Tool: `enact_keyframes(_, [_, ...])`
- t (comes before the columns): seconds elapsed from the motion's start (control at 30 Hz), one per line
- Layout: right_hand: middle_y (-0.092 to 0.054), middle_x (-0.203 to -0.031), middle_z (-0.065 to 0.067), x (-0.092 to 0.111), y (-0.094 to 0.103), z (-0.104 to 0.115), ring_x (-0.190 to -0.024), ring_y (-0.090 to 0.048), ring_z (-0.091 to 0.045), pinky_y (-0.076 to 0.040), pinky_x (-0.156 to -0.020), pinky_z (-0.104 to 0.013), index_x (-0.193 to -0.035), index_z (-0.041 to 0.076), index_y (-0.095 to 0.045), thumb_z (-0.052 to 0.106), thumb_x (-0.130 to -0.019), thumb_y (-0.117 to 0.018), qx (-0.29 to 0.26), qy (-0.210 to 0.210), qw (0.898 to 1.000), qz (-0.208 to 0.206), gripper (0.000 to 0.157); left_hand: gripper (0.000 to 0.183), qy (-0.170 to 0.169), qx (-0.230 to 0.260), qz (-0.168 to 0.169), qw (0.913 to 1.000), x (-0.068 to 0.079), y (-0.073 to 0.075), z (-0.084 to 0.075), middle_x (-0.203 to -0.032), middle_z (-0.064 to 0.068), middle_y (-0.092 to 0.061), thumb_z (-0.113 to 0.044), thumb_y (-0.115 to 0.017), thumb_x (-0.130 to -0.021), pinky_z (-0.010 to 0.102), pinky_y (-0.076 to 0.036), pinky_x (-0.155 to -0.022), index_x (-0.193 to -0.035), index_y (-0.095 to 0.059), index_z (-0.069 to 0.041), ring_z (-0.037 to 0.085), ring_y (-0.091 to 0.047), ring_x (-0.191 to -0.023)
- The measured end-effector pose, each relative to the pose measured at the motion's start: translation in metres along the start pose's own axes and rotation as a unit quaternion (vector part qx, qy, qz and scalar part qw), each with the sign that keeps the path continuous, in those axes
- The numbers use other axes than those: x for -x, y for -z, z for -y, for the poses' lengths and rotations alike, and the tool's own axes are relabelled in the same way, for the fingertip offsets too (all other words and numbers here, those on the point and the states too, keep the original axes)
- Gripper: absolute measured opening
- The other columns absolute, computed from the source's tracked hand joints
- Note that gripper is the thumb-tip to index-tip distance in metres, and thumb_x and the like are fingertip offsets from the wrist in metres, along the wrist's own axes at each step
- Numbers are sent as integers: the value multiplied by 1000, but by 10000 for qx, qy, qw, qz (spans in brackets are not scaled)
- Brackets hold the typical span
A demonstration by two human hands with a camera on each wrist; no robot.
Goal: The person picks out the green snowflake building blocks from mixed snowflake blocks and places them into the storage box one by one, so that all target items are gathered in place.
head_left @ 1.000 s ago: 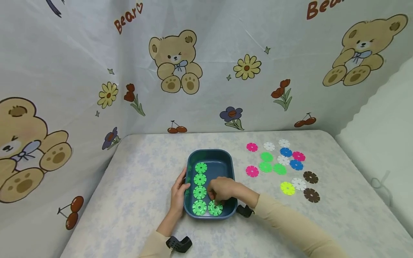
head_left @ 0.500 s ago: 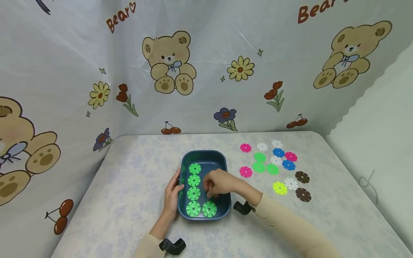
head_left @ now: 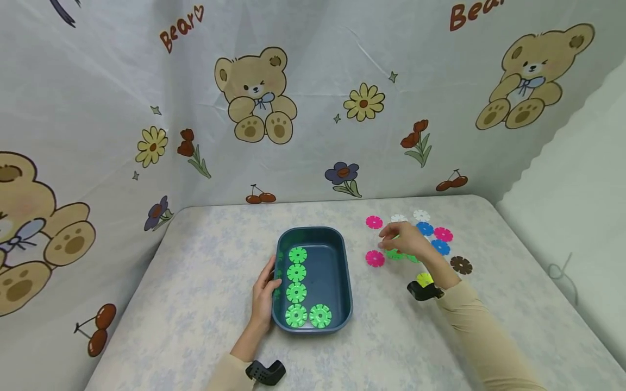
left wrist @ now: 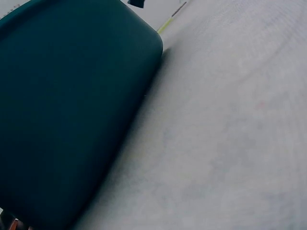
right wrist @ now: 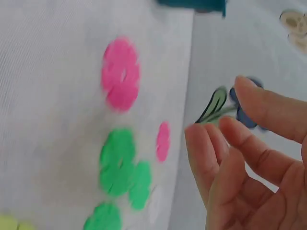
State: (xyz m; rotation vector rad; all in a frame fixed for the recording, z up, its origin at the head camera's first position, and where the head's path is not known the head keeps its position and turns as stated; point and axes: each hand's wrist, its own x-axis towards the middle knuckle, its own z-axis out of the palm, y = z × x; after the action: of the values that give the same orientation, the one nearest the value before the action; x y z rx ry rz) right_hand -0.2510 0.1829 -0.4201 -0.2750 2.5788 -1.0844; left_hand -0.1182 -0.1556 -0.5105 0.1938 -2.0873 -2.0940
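My left hand (head_left: 263,296) grips the left wall of a dark blue rectangular tray (head_left: 349,296), thumb at the rim and fingers along the outside. Inside the tray, green notched plastic discs (head_left: 296,293) form a column down the left side, and one more green disc (head_left: 320,316) lies at the front right. The tray's outer wall (left wrist: 76,105) fills much of the left wrist view. My right hand (head_left: 406,239), fingers loosely bent and holding nothing, hovers over loose green discs (right wrist: 117,162) and partly hides them in the head view. A pink disc (head_left: 375,258) lies just left of it.
Around the right hand lie more notched discs: another pink disc (head_left: 374,222), a blue disc (head_left: 440,247), a brown disc (head_left: 461,265) and a yellow disc (head_left: 424,279). A bear-print cloth (head_left: 303,163) hangs behind the table.
My right hand has left the tray and moved right, over the loose discs. The front-right green disc lies uncovered in the tray. My left hand stays at the tray's side.
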Motion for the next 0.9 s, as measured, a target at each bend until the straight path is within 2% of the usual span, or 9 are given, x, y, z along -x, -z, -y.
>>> enact_keyframes(0.17, [-65, -99, -17, -1, 13, -30, -86, -64, -33, -53, -72, -39, -116, -8, -60, 20, -88, -71, 50, -379, 9989, -267, 42, 57, -12, 15, 0, 10000, 0, 0, 0, -155, 4, -39, -3, -45, -96, 22, -38, -94, -151, -40, -16, 26, -44, -127])
enact_keyframes(0.37, [-65, -100, -16, -6, 11, -51, -80, -60, -22, -50, -68, -33, -114, -6, -62, 24, -87, -73, 357, -717, 9964, -283, 42, 57, -26, 12, 24, 10000, 0, 0, 0, -156, 5, -38, -3, -45, -95, 22, -39, -93, -151, -40, -15, 28, -44, -129])
enact_keyframes(0.57, [-65, -100, -16, -11, 7, -57, -80, -57, -22, -48, -65, -31, -109, -4, -64, 26, -84, -76, 593, -884, 9938, -336, 41, 58, 12, 20, 42, 10000, 0, -2, 0, -156, 4, -38, -4, -45, -95, 24, -39, -95, -151, -40, -17, 27, -43, -130])
enact_keyframes(0.73, [-63, -99, -15, -13, 1, -56, -82, -54, -23, -45, -66, -31, -104, -3, -64, 26, -79, -80, 964, -894, 9905, -403, 41, 58, -2, 30, 0, 10000, 0, -1, 2, -155, 6, -39, -3, -45, -94, 23, -39, -93, -151, -40, -17, 28, -44, -128])
enact_keyframes(0.9, [-60, -94, -13, -12, 0, -53, -80, -52, -23, -43, -65, -31, -99, -3, -60, 21, -78, -80, 1069, -844, 9900, -378, 38, 58, -52, 80, -6, 10000, -1, -1, 1, -155, 7, -39, -2, -46, -94, 22, -40, -92, -150, -41, -15, 28, -45, -127])
